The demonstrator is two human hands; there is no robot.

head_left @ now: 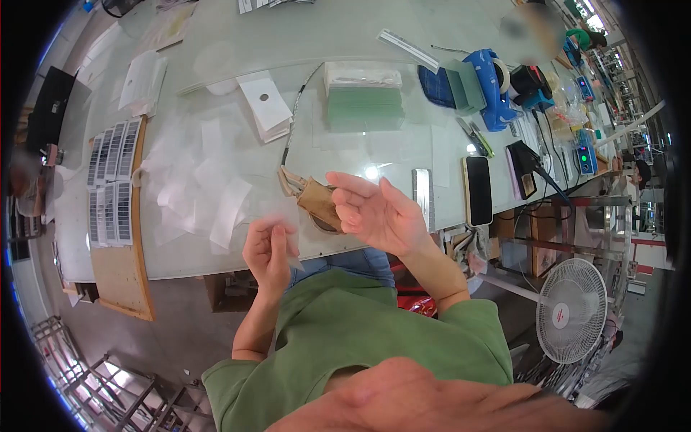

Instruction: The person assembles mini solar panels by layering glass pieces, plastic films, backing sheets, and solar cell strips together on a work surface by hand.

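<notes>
The left hand (265, 253), thumb pressed to fingers, pinches a thin, see-through film (294, 248) at the table (183, 265) edge; its long axis runs toward the lap. The right hand (380, 217) is loosely open, beside a brown, wrinkled pouch (317, 201)

Brown is shown by the pouch-like piece (317, 200), translucent white by the film strip (295, 261), pale green by the stacked sheets (366, 109). The tape dispenser (494, 97) is coloured blue, the T-shirt (345, 309) green; white cards (109, 210) are patterned with dark bars.
</notes>
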